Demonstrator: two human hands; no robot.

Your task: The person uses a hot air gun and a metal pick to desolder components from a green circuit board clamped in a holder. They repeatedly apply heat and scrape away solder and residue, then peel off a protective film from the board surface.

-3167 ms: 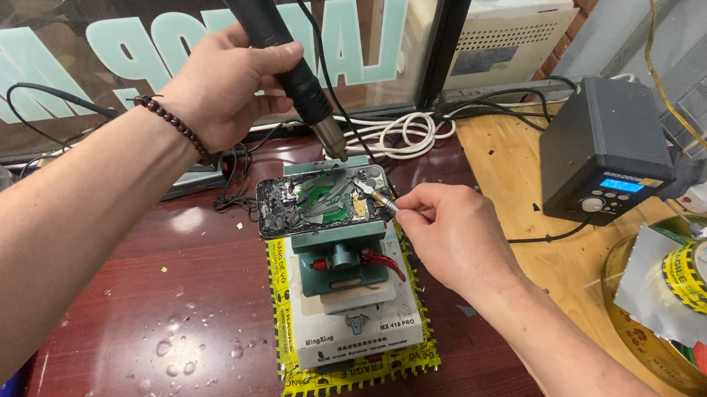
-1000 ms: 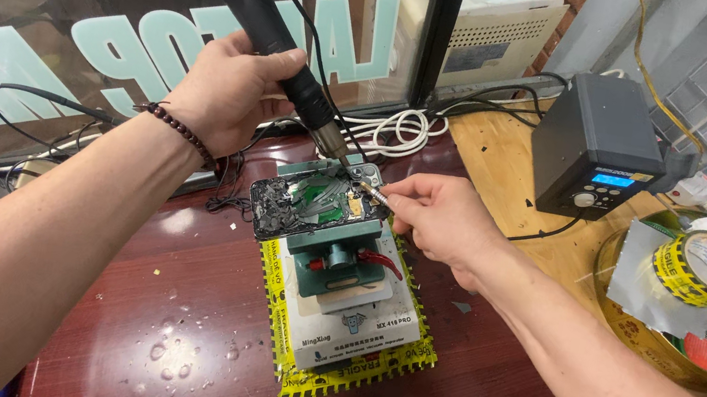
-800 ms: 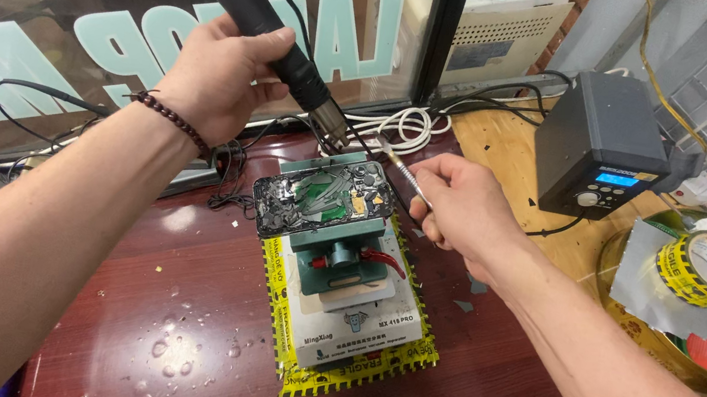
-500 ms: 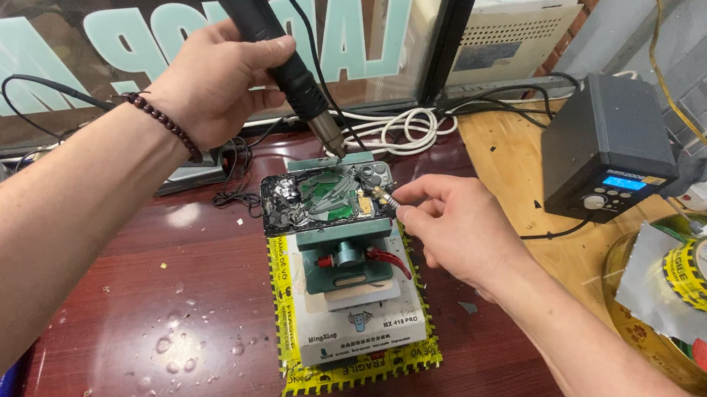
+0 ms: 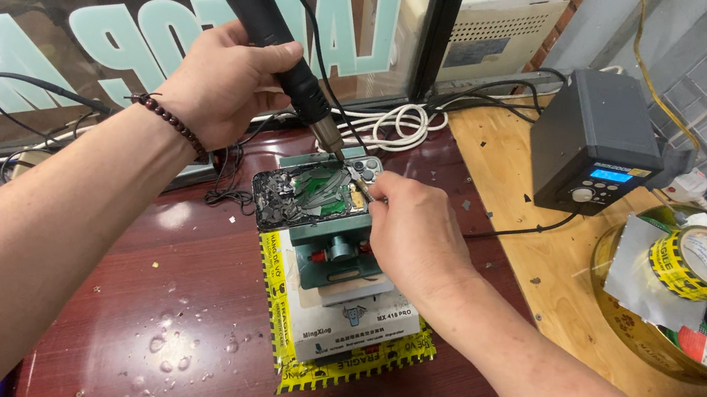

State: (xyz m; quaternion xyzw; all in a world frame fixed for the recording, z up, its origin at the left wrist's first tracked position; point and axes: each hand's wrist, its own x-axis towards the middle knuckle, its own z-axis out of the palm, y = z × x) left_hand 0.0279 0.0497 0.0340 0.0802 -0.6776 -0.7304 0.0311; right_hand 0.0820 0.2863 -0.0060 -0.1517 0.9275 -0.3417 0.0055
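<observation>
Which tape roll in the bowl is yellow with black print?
The big yellow tape roll, lying on top of the pile in the bowl. The smaller roll below it is red and white.

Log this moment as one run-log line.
left hand: grips hot-air wand, nozzle over phone board | right hand: tweezers at board | board clamped in green holder

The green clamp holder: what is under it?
Under the green clamp holder sits a white box, lying on yellow-black tape strips. The right hand covers the holder's right side.
</observation>
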